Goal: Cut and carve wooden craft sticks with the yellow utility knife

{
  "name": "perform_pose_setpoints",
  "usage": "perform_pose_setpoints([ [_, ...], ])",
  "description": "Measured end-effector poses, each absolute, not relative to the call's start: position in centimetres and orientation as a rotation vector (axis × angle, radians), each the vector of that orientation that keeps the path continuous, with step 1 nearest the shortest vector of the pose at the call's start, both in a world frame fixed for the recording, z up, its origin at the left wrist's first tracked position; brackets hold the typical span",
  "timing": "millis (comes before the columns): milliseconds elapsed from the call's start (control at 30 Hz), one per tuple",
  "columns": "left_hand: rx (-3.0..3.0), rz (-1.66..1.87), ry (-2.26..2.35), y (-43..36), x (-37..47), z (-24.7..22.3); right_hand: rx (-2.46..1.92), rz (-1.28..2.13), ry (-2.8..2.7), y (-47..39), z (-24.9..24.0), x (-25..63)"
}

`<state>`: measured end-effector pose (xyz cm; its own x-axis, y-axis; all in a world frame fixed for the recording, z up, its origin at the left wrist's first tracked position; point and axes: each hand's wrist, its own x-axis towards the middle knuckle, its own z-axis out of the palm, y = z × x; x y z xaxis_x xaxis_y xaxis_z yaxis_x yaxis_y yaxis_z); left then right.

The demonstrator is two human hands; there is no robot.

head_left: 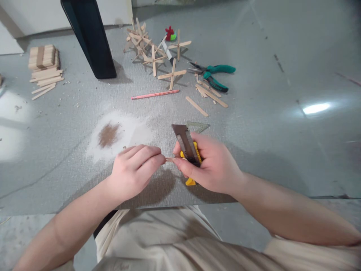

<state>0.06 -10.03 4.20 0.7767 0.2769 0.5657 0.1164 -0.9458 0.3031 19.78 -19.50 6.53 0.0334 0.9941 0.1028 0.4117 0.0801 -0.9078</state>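
My left hand (138,169) is closed, its fingertips pinching one end of a small wooden stick (169,160). The thumb of my right hand (213,163) presses on the stick's other end. My right hand is also wrapped round a yellow utility knife (196,150), whose wide dark blade (184,137) points up and away from me. Most of the stick is hidden by my fingers. Both hands are above the grey table near its front edge. Just beyond the blade lies a clear set square (200,127), partly covered.
Crossed stick pieces (172,75), a pink pencil (155,95), green pliers (218,69) and loose sticks (196,106) lie farther back. A dark phone (93,41) stands at back left, near stacked sticks (43,56). Brown dust (108,134) lies on a white patch.
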Motion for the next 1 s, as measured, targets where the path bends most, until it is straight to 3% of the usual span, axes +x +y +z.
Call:
perform_pose_setpoints([
  [433,2.874,0.746,0.386,-10.7,0.2,4.2,-1.454,0.869,-1.597,-19.2,6.2,19.6],
  [800,2.507,0.875,0.854,-8.0,-1.6,4.9,-1.410,1.141,-1.247,-19.8,6.2,20.4],
  [1000,2.666,0.907,0.916,-7.1,-2.3,4.1,-1.353,1.103,-1.233,-19.9,6.3,20.6],
])
